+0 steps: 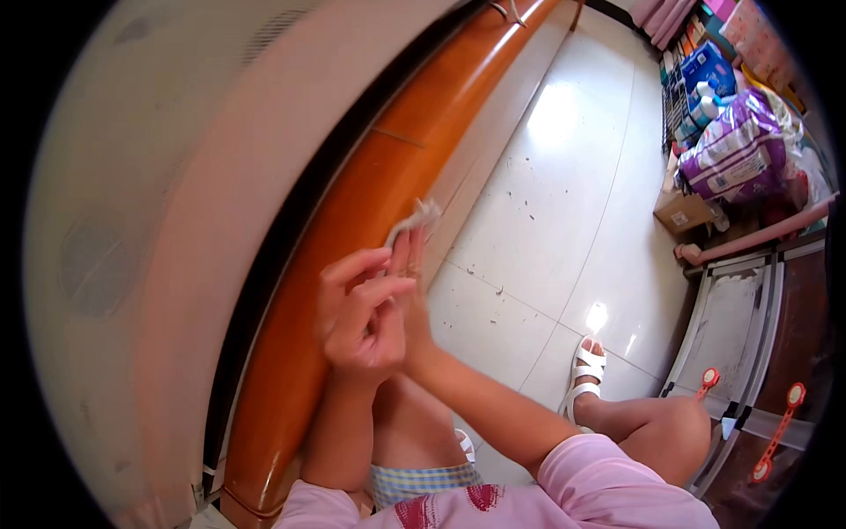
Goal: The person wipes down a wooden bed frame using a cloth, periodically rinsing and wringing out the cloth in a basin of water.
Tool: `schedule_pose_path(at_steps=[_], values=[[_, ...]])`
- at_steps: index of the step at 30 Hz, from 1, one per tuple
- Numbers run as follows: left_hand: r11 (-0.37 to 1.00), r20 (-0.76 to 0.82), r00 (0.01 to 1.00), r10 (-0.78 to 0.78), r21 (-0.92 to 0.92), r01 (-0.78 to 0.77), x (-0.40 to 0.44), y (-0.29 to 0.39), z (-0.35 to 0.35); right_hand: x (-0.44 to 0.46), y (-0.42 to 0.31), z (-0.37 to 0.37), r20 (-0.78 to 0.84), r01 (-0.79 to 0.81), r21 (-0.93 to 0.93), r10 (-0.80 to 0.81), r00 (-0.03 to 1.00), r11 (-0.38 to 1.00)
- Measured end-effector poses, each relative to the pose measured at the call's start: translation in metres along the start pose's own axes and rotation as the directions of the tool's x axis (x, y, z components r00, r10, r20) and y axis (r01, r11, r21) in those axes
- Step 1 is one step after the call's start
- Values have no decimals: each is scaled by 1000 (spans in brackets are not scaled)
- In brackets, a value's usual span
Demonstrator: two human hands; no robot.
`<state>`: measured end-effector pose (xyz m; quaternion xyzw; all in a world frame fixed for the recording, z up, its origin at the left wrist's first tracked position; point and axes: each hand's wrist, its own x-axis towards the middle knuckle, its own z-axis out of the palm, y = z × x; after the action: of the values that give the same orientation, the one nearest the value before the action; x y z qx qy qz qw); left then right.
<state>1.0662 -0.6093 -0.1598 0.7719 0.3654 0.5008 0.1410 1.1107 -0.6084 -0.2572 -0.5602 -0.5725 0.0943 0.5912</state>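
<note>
My left hand (363,310) is in front, its fingers curled in and the fingertips close to the thumb. Whatever it may pinch is too small to make out. Just behind it, partly covered, is my right hand (416,304), with fingers pressed together and pointing up. A whitish, wispy tuft (425,217) sits along these fingertips, and its material is unclear. Both hands are close together above the edge of a glossy orange-brown wooden rail (352,207). The right thumb is hidden.
Small dark scraps (499,291) are scattered on the white tiled floor (546,238). A purple package (740,150) and a cardboard box (683,207) stand at the right. Below is a drawer unit (731,322) with red-and-white latches (779,432). My white sandal (585,372) rests on the tiles.
</note>
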Motion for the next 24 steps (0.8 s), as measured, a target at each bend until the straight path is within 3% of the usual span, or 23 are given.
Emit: schedule_pose_path(at_steps=[2,5,7,9,11,13,15,17,19,20,22,23,24], values=[[1000,-10,1000,2,29,-2,-5,0,7,-16,5,6,67,-89,82,84,994,993],[996,24,1000,-3,87,1,-25,-2,18,-12,19,12,9,-58,74,57,998,996],[1000,-24,1000,4,9,-4,-41,-5,34,15,33,7,-41,-75,98,79,996,992],[993,63,998,-3,114,-4,-48,-2,44,43,51,-6,-56,-111,79,116,992,991],[991,9,993,-119,59,118,-52,-1,59,50,73,-7,-72,-163,98,171,983,982],[991,13,993,-120,58,119,-51,0,64,41,80,0,-75,-189,124,200,977,974],[992,16,992,-129,12,129,-51,-1,67,17,84,13,-57,-401,301,436,898,865],[991,24,991,-131,19,131,-55,1,70,-8,64,22,-85,-380,255,413,907,889],[995,45,994,-98,0,98,-58,2,73,-21,36,33,-193,-208,12,207,959,978],[994,78,995,-54,96,46,-59,0,70,-20,36,36,-197,-218,9,215,956,976],[995,75,996,-42,94,35,-56,4,67,-8,30,23,-152,-72,64,81,985,995],[995,58,998,-24,97,18,-56,5,67,2,34,16,-154,-87,57,95,984,995],[997,29,997,-78,1,78,-59,6,68,21,44,4,-131,-107,108,120,984,988]])
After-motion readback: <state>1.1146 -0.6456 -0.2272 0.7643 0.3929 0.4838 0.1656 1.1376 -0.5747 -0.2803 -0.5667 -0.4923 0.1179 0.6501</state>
